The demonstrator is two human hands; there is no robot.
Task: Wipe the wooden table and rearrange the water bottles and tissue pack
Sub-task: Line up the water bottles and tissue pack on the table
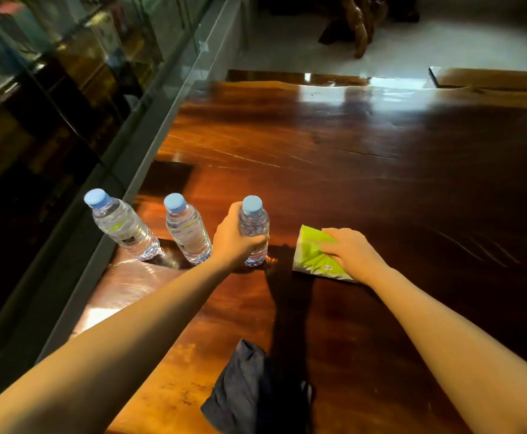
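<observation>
Three clear water bottles with light blue caps stand in a row near the left edge of the glossy wooden table (334,170). My left hand (234,238) is wrapped around the rightmost bottle (254,220), which stands upright on the wood. The middle bottle (187,228) and the left bottle (122,225) stand free. My right hand (354,250) grips the green and white tissue pack (310,256), which lies on the table just right of the held bottle. A dark blue cloth (246,389) lies crumpled near the front edge, between my forearms.
A glass display case (77,98) with a metal frame runs along the table's left side, close to the left bottle. A second wooden slab (494,79) sits at the far right. Pale floor and a carved wooden stand (357,23) lie beyond the table.
</observation>
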